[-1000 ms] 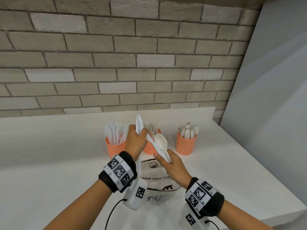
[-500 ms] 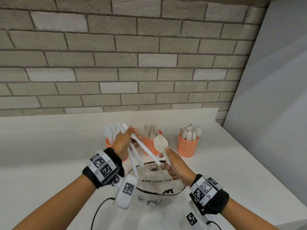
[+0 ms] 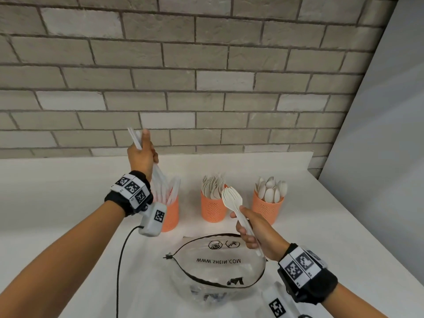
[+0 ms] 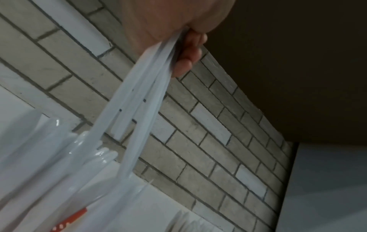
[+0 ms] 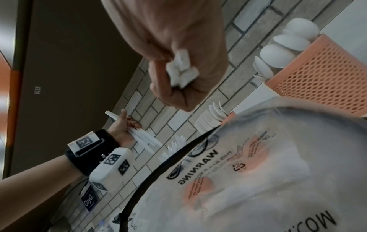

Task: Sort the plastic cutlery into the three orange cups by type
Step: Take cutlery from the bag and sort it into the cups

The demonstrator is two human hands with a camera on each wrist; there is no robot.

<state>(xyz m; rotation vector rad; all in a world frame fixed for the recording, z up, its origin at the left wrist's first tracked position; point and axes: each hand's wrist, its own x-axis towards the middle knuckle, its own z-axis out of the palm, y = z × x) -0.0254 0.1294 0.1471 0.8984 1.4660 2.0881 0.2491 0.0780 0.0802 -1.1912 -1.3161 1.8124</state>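
My left hand [image 3: 142, 157] grips a bundle of knives [image 4: 137, 109] blades-down over the left cup [image 3: 170, 214], ready to drop in. My right hand [image 3: 254, 230] clutches forks [image 3: 230, 198], tines up, near the middle cup [image 3: 213, 208] on the desk [image 3: 57, 191].

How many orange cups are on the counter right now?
3, in a row near the wall: the knife cup partly behind the left wrist, the fork cup in the middle, the spoon cup on the right.
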